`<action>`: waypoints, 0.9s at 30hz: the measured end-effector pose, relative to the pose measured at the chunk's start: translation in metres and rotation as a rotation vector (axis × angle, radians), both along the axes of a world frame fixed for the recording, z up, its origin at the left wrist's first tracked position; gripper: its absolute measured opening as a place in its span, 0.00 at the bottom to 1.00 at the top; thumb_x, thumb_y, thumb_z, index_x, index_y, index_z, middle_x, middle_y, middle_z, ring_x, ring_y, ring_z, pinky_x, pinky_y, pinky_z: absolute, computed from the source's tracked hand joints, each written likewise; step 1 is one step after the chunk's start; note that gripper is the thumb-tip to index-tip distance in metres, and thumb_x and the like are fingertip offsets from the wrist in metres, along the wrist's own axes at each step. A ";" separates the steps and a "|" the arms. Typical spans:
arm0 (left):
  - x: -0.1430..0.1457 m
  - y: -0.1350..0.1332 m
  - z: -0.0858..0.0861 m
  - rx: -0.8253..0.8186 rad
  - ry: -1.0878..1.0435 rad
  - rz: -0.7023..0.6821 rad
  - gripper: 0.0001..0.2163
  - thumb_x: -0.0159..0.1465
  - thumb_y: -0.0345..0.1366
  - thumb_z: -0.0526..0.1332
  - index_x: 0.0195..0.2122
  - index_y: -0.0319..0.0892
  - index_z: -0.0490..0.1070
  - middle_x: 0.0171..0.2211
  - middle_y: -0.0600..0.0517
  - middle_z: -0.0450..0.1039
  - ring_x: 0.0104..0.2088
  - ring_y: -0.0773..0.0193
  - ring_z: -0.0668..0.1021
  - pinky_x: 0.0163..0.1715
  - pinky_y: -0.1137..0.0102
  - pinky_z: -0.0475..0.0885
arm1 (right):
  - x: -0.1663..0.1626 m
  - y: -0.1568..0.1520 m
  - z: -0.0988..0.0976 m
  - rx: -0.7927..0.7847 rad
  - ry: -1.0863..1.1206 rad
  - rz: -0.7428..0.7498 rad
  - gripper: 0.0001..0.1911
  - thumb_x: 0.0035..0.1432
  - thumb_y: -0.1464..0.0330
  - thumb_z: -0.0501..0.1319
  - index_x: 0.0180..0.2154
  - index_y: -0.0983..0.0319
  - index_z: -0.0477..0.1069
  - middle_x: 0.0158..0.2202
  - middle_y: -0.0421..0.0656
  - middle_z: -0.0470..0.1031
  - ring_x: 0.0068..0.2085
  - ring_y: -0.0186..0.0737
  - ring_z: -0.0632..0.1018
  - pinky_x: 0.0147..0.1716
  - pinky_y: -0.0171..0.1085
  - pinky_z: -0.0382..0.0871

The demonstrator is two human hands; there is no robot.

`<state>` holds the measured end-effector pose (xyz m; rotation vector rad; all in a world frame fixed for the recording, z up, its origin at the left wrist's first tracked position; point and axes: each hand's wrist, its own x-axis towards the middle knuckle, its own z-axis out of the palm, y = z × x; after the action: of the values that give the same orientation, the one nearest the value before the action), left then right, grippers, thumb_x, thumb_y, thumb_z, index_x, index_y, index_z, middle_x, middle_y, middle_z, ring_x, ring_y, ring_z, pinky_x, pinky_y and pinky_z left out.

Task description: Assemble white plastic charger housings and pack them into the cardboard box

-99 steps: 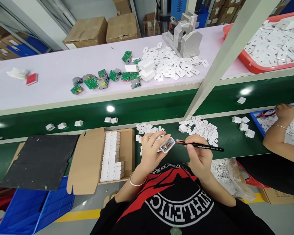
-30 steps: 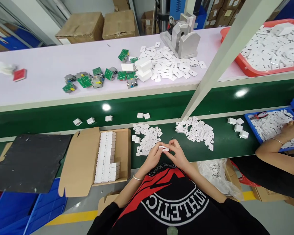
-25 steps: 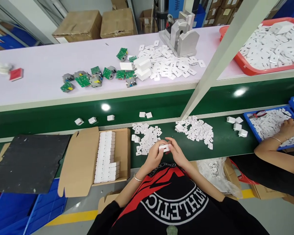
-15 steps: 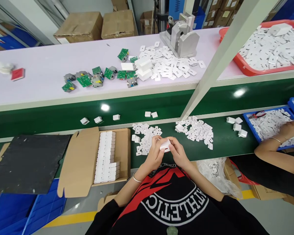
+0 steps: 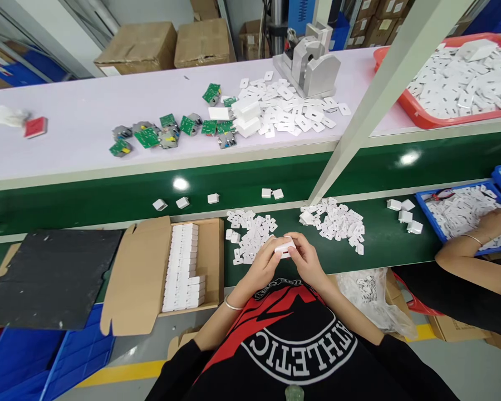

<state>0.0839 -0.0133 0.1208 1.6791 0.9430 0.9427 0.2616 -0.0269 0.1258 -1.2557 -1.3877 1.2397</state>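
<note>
Both of my hands are closed round one small white plastic housing (image 5: 285, 247), held in front of my chest. My left hand (image 5: 264, 263) grips its left side, and my right hand (image 5: 308, 262) has the right side, thumb against the near face. A dark slot shows on that face. Just beyond my left hand lies a pile of white plastic pieces (image 5: 254, 236) on the green bench. Another pile of white pieces (image 5: 342, 225) is to the right of my right hand.
An opened cardboard box (image 5: 211, 262) with rows of white housings stands at left, beside a black board (image 5: 52, 278). Several housings sit on the green conveyor belt (image 5: 234, 172). At right, a co-worker's hand (image 5: 495, 221) is over a blue tray (image 5: 442, 231). A slanted post (image 5: 359, 111) crosses the bench.
The housings on the green belt have shifted right, and another has appeared at the far left. The housing in my hands has tilted slightly; both hands keep hold of it.
</note>
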 end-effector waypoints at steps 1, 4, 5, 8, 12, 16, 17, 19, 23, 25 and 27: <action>-0.001 0.000 0.000 -0.015 -0.004 -0.006 0.23 0.78 0.50 0.45 0.61 0.46 0.73 0.55 0.44 0.77 0.53 0.54 0.76 0.57 0.57 0.71 | -0.001 0.000 -0.002 0.002 -0.002 -0.009 0.21 0.70 0.50 0.59 0.55 0.57 0.69 0.41 0.43 0.78 0.37 0.42 0.77 0.36 0.39 0.71; -0.001 0.001 -0.003 -0.034 -0.001 0.023 0.24 0.78 0.51 0.46 0.58 0.45 0.76 0.50 0.45 0.78 0.50 0.55 0.77 0.54 0.57 0.72 | -0.003 -0.001 -0.005 0.007 -0.002 -0.022 0.20 0.70 0.51 0.59 0.54 0.57 0.70 0.41 0.43 0.77 0.38 0.42 0.77 0.36 0.39 0.71; -0.001 0.002 -0.004 -0.031 -0.005 0.043 0.24 0.78 0.52 0.47 0.56 0.45 0.77 0.48 0.45 0.79 0.48 0.55 0.78 0.52 0.58 0.73 | -0.004 0.000 -0.005 0.005 0.003 -0.017 0.20 0.70 0.51 0.59 0.53 0.57 0.70 0.41 0.43 0.77 0.37 0.42 0.77 0.36 0.39 0.71; 0.000 0.002 -0.008 -0.027 -0.049 0.106 0.24 0.77 0.53 0.48 0.53 0.44 0.78 0.47 0.44 0.80 0.47 0.55 0.78 0.51 0.59 0.74 | -0.005 0.002 -0.005 -0.020 0.029 0.027 0.19 0.70 0.51 0.59 0.53 0.57 0.70 0.39 0.42 0.77 0.36 0.41 0.77 0.36 0.39 0.71; -0.004 0.000 -0.007 -0.110 -0.067 0.086 0.23 0.77 0.52 0.48 0.57 0.44 0.75 0.54 0.43 0.78 0.54 0.54 0.78 0.56 0.58 0.73 | -0.006 0.005 -0.007 -0.094 0.085 0.069 0.21 0.68 0.51 0.62 0.53 0.57 0.70 0.39 0.42 0.77 0.38 0.42 0.78 0.37 0.40 0.74; -0.013 0.000 -0.004 -0.120 -0.051 0.009 0.22 0.77 0.51 0.50 0.62 0.45 0.71 0.57 0.43 0.75 0.56 0.54 0.76 0.59 0.58 0.72 | -0.010 0.007 -0.010 -0.113 0.137 0.067 0.22 0.66 0.50 0.63 0.53 0.56 0.70 0.40 0.43 0.77 0.39 0.43 0.78 0.39 0.40 0.75; -0.015 0.000 -0.004 -0.100 -0.049 0.010 0.22 0.77 0.51 0.51 0.61 0.45 0.72 0.55 0.43 0.76 0.54 0.54 0.77 0.58 0.58 0.72 | -0.011 0.007 -0.010 -0.108 0.151 0.078 0.22 0.66 0.50 0.63 0.54 0.56 0.69 0.41 0.43 0.77 0.40 0.43 0.78 0.40 0.40 0.75; -0.016 0.000 -0.004 -0.054 -0.034 0.026 0.22 0.76 0.52 0.51 0.59 0.45 0.74 0.49 0.44 0.76 0.48 0.55 0.76 0.52 0.59 0.74 | -0.012 0.008 -0.009 -0.088 0.173 0.102 0.23 0.66 0.50 0.63 0.55 0.55 0.68 0.43 0.43 0.76 0.42 0.43 0.78 0.42 0.41 0.75; -0.013 0.001 -0.007 0.024 0.006 0.082 0.24 0.76 0.55 0.50 0.57 0.46 0.76 0.42 0.46 0.75 0.43 0.57 0.74 0.46 0.60 0.74 | -0.013 0.009 -0.003 -0.030 0.134 0.092 0.21 0.70 0.51 0.59 0.55 0.55 0.68 0.45 0.43 0.75 0.42 0.43 0.78 0.43 0.41 0.74; -0.010 0.000 -0.008 0.039 -0.001 0.104 0.24 0.76 0.55 0.50 0.56 0.45 0.77 0.41 0.46 0.75 0.43 0.56 0.74 0.48 0.58 0.74 | -0.013 0.010 -0.001 -0.013 0.104 0.082 0.20 0.71 0.51 0.58 0.54 0.56 0.69 0.44 0.43 0.76 0.41 0.42 0.77 0.41 0.40 0.73; -0.010 0.001 -0.007 0.032 -0.014 0.111 0.23 0.76 0.54 0.51 0.56 0.45 0.77 0.41 0.46 0.76 0.45 0.55 0.75 0.51 0.56 0.73 | -0.014 0.011 0.000 -0.003 0.090 0.073 0.19 0.70 0.51 0.59 0.54 0.57 0.69 0.43 0.43 0.76 0.40 0.42 0.77 0.39 0.40 0.72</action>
<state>0.0743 -0.0125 0.1136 1.6585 1.0251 1.0473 0.2480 -0.0159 0.1254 -1.1461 -1.3774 1.3316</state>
